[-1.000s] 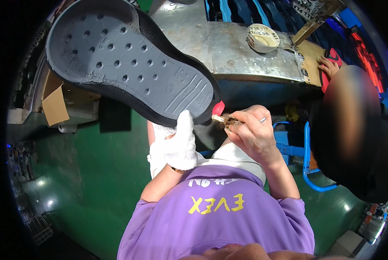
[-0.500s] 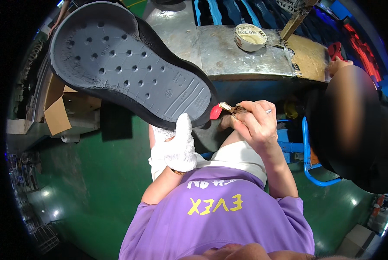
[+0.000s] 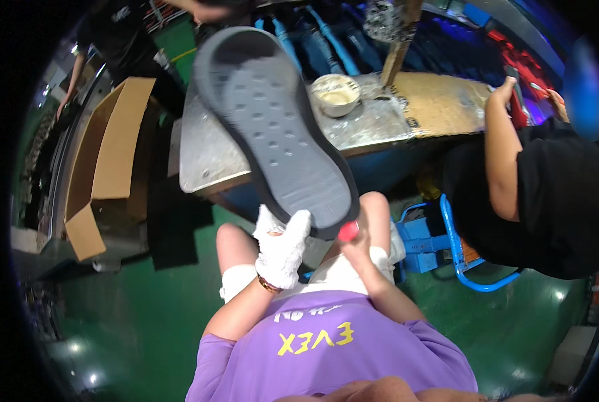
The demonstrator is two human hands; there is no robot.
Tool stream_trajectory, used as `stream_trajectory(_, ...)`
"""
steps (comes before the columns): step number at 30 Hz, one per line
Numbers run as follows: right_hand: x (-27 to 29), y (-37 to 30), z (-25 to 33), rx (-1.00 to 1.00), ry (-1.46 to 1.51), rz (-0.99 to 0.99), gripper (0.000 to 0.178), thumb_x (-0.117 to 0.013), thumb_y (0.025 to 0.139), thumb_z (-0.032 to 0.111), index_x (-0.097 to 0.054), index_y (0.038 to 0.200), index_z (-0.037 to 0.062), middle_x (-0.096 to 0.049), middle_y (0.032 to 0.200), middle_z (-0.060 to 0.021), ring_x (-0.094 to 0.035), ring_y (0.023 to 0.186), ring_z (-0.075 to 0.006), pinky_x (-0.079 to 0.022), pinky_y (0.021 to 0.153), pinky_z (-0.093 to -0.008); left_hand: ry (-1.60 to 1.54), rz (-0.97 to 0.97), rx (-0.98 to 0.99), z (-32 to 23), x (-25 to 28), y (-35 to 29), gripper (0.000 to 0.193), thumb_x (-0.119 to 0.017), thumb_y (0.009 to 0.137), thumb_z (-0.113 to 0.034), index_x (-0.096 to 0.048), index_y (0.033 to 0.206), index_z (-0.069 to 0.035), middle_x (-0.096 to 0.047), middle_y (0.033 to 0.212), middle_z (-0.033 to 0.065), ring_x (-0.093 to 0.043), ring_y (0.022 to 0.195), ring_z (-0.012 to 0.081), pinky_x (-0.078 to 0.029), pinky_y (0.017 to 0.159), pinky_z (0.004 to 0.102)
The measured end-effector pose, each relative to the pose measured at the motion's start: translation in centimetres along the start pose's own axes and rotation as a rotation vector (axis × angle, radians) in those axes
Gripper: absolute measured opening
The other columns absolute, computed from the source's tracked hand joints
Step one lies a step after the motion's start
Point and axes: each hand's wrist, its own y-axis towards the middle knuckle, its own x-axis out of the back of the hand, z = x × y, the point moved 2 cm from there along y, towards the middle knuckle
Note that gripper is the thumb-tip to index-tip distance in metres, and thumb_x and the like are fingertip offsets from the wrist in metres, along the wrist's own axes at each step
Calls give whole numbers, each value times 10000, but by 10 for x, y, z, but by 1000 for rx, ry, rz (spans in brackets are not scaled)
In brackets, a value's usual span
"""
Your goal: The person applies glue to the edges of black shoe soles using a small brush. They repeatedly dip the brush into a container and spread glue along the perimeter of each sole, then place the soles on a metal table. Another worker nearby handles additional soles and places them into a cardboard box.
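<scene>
A large grey shoe sole with a black raised rim and rows of round dimples slants up and away from me, its narrower end near my lap. My left hand, in a white knitted glove, pinches the near left edge of this end, thumb on the grey face. At the near right edge is a small red piece; whether it is fixed to the sole, I cannot tell. Just behind it my bare right hand is closed, its fingertips blurred and partly hidden. What it holds does not show.
A metal-topped bench stands ahead, carrying a white bowl and a cardboard sheet. An opened carton is at the left. At the right a person in black sits near a blue-framed seat; another person stands far left.
The sole has swung to the right and more upright, further from me. My right hand has gone down behind the red piece; the brush-like tool it held is out of sight.
</scene>
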Motion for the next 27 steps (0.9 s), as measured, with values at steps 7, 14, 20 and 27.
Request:
stream_trajectory(7, -14, 17, -25, -122, -75, 275, 316, -777, 816, 204, -676, 1067, 39, -710, 923, -148, -690, 863, -313, -552, 775, -395, 291, 527, 65, 38, -113, 39, 325, -681, 880, -209, -672, 1129, -1, -697, 971, 91, -630, 824, 134, -540, 729, 318)
stream_trajectory(14, -13, 15, -26, -162, -68, 340, 223, -763, 800, 213, -690, 855, 9, -669, 824, -150, -669, 797, -322, -534, 744, -414, -308, 542, 480, 108, -238, 165, 236, -706, 950, -225, -629, 998, -9, -658, 885, 101, -639, 737, 210, -560, 634, 349)
stream_trajectory(20, -11, 23, -24, -170, -193, 369, 256, -719, 818, 272, -719, 856, 19, -681, 842, -153, -667, 825, -360, -538, 783, -444, -358, 620, 356, 97, -165, 157, 308, -589, 1017, -177, -560, 1267, 0, -684, 1132, 157, -688, 924, 259, -601, 813, 401)
stream_trajectory(27, -34, 15, -35, -69, -238, 389, 239, -742, 813, 247, -655, 724, 43, -665, 784, -135, -662, 840, -326, -533, 773, -437, -153, -78, 243, 92, 55, 95, 264, -592, 1010, -171, -621, 1211, -3, -701, 974, 131, -680, 756, 200, -588, 636, 318)
